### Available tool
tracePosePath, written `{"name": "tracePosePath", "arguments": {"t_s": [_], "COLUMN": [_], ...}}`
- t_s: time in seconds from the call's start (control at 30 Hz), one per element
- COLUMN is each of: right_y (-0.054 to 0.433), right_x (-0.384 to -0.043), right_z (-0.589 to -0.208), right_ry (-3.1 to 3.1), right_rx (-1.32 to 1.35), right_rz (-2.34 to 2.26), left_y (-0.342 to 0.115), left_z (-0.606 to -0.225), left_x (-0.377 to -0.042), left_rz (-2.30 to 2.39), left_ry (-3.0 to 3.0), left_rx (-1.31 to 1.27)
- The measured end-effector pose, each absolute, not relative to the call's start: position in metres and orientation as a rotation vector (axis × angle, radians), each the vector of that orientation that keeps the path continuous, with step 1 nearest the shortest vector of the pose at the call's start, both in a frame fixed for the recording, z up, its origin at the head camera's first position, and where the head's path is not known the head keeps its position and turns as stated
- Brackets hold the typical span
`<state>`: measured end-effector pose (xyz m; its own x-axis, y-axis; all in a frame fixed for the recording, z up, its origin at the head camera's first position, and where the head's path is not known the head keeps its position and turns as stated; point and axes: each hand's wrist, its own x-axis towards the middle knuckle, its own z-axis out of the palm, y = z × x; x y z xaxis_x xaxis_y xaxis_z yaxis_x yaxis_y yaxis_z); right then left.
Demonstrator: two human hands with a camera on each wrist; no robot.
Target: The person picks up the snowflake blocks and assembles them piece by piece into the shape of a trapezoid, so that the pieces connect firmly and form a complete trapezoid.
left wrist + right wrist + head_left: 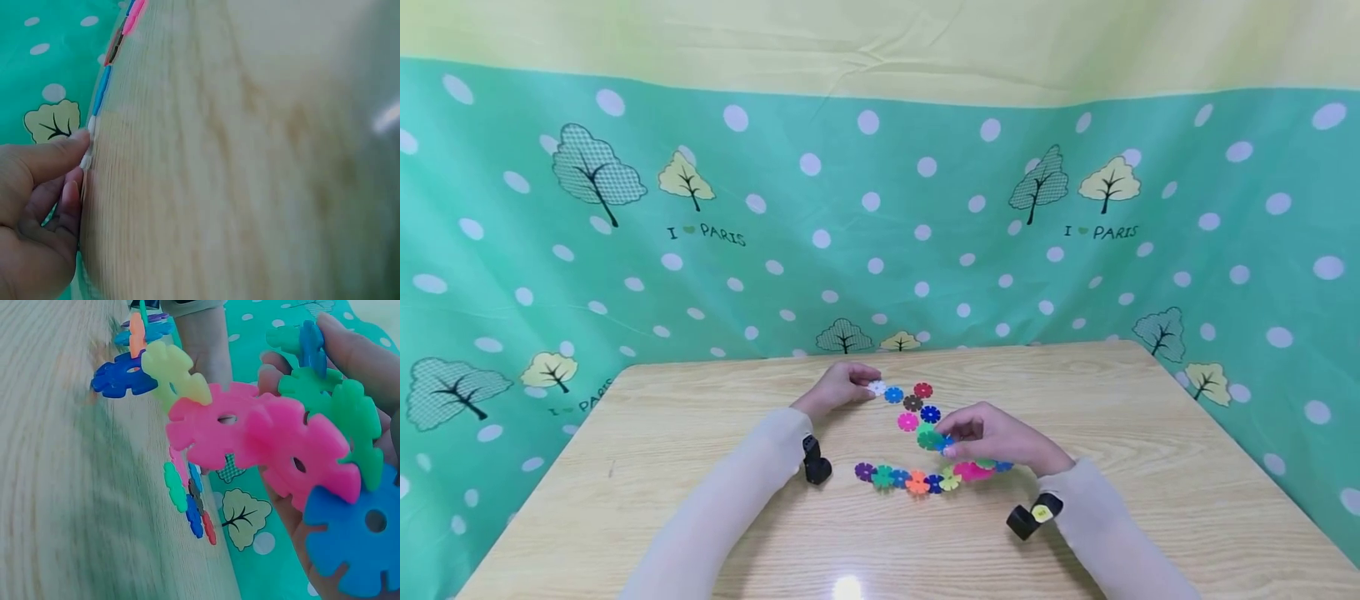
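The left hand (844, 385)'s fingers are pinching a white flower disc (877, 387) near the counter (700, 467)'s far edge, where blue, brown, red, dark-blue and pink pieces (907, 422) are lying close by. The right hand (996, 435)'s fingers are grasping a blue flower disc (312, 349), with a green disc (928, 439) sitting against it. Nearer the wearer, a colourful disc chain (917, 482) is stretching sideways, the right hand partly hiding its right end. Black cameras (817, 462) are hanging at both wrists, and a dotted green cloth (880, 242) is rising behind the counter.
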<state>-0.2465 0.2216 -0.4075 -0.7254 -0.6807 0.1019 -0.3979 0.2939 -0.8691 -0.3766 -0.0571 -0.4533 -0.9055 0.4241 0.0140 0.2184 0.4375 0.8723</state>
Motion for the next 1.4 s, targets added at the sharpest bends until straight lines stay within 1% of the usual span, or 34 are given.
{"name": "tracePosePath", "arguments": {"t_s": [0.3,0.47,0.7,1.0,1.4], "right_y": [0.222,0.221,0.220,0.216,0.207], "right_x": [-0.245,-0.244,-0.243,-0.239,-0.238], "right_z": [-0.405,-0.403,-0.404,-0.399,-0.402], "right_ry": [2.294,2.301,2.330,2.365,2.463], "right_rx": [-1.014,-1.023,-1.036,-0.965,-0.966], "right_rz": [-1.397,-1.385,-1.380,-1.406,-1.383], "left_y": [-0.059,-0.064,-0.073,-0.078,-0.068], "left_z": [-0.450,-0.449,-0.445,-0.425,-0.412], "left_x": [-0.373,-0.369,-0.354,-0.311,-0.258], "left_rz": [1.363,1.369,1.446,1.553,1.663], "left_ry": [2.538,2.551,2.519,2.412,2.266], "left_rx": [0.707,0.692,0.687,0.781,0.843]}}
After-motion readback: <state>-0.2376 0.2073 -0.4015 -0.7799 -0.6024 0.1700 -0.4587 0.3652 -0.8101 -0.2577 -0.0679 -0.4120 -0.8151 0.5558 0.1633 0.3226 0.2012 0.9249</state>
